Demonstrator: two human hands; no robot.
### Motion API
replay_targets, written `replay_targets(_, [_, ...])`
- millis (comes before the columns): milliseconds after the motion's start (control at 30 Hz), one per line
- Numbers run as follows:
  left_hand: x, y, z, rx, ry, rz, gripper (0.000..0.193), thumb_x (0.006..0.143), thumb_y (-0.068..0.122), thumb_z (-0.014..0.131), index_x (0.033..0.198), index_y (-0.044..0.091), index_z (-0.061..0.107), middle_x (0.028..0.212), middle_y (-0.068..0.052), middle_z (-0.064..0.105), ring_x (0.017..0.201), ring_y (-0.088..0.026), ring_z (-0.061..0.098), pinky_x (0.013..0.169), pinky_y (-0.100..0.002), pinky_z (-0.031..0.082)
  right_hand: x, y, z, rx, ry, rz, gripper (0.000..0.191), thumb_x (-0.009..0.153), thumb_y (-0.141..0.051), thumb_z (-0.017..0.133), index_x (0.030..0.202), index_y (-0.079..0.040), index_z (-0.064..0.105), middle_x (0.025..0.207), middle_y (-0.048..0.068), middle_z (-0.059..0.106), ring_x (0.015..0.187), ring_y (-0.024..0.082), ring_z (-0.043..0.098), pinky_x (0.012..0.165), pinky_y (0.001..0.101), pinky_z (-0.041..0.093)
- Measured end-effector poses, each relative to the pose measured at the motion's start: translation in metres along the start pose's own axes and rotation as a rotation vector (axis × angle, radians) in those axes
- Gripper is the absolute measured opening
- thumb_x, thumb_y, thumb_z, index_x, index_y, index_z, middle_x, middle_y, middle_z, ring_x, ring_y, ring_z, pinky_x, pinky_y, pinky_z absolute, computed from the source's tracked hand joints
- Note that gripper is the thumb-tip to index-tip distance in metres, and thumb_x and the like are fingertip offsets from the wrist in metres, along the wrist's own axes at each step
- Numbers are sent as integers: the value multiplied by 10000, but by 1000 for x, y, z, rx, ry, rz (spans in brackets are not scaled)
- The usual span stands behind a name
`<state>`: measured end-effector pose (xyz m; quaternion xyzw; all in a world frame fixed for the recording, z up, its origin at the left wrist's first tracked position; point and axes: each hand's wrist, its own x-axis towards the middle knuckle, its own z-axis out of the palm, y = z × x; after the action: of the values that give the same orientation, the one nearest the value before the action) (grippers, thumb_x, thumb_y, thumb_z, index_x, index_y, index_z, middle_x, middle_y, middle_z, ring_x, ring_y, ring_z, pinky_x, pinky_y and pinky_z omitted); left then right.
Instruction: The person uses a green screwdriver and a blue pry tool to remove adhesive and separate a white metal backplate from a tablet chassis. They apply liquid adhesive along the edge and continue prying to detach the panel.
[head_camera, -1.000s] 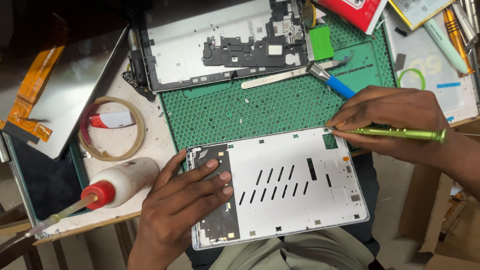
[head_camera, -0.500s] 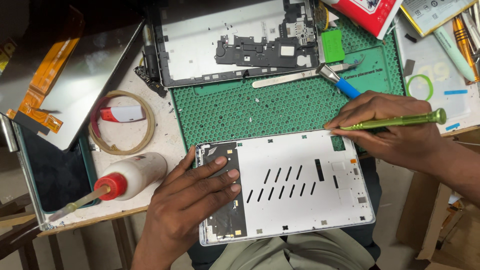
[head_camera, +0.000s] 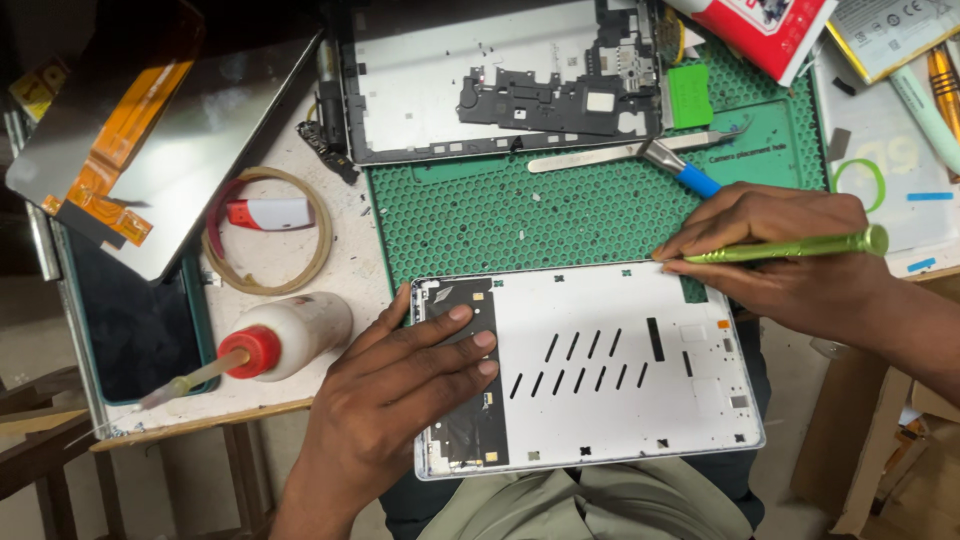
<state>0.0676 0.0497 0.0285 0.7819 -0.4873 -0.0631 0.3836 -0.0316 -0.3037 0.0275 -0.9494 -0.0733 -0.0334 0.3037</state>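
Observation:
A white tablet back cover (head_camera: 600, 370) with dark slots lies inside-up at the near edge of a green work mat (head_camera: 540, 215). My left hand (head_camera: 400, 390) presses flat on its left end, fingers over a black panel. My right hand (head_camera: 790, 255) grips a green screwdriver (head_camera: 800, 247), its tip touching the cover's top right edge. A second tablet frame (head_camera: 500, 85) with a black board lies at the mat's far side.
A white glue bottle with red nozzle (head_camera: 280, 335) lies left of the cover. A tape ring (head_camera: 265, 230), a display panel with orange flex (head_camera: 150, 130), metal tweezers (head_camera: 620, 155) and a blue-handled tool (head_camera: 690, 175) lie around. Boxes and tools sit far right.
The view shifted slightly. My right hand with the screwdriver stayed at the cover's top right edge, the handle tilting a little. My left hand kept pressing the cover.

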Motion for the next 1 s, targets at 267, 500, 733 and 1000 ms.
replay_targets(267, [-9,-5,-9,6,29,33,219,879,97,682,1054,158,798,1144,14,776,1257,-203,679,1190,-503,450,37,-43,-4,27,30,-183,165,843,-109,812,971,-69,717,953,63,751,928,200,743,816,335,593])
replay_targets(500, [-14,-9,-12,42,81,87,156,903,181,744,1054,171,785,1167,21,771,1252,-192,680,1145,-467,492,102,-84,60,312,-112,-355,209,848,-77,776,1051,-34,757,990,102,779,903,214,778,726,293,646])
replay_targets(733, [-25,-21,-14,76,108,125,152,921,168,725,1061,185,782,1167,31,769,1255,-176,681,1144,-451,501,125,-100,78,413,-179,-388,241,833,-91,808,1059,-34,748,1005,89,787,935,217,779,791,310,649])
replay_targets(1000, [-26,-23,-14,81,119,125,126,938,164,722,1048,190,779,1177,34,765,1255,-168,684,1147,-450,505,127,-98,84,301,-167,-411,235,838,-92,798,1059,-38,737,1022,83,773,979,243,763,783,313,643])
